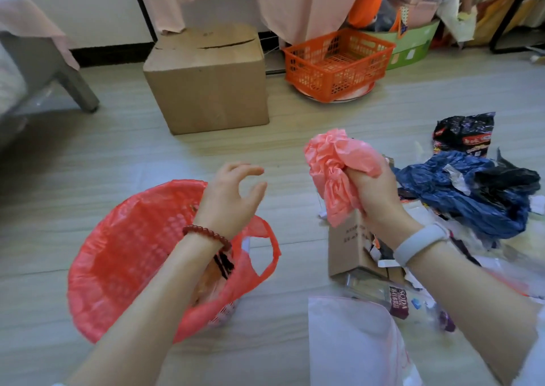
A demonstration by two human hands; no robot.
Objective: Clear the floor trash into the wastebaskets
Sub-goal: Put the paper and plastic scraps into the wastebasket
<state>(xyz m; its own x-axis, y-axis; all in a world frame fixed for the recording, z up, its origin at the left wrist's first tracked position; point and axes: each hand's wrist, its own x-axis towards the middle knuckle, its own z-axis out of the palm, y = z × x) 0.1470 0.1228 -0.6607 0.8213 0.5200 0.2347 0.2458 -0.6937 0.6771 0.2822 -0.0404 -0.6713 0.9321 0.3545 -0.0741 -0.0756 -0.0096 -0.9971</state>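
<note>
My right hand (373, 192) grips a crumpled pink plastic bag (339, 161) and holds it up above the floor. My left hand (233, 199) hovers empty over the wastebasket (124, 255), fingers loosely spread. The wastebasket stands at lower left, lined with a red plastic bag, with some trash inside. Floor trash lies at right: a small torn cardboard box (351, 247), a crumpled dark blue bag (472, 196), a black snack wrapper (463, 133) and a clear soda bottle (392, 297).
A large cardboard box (206, 81) stands on the floor behind. An orange mesh basket (336, 64) and a green bin (413, 46) sit at the back right. A grey chair leg (76, 87) is at left. A white bag-lined container (351, 344) is at bottom centre.
</note>
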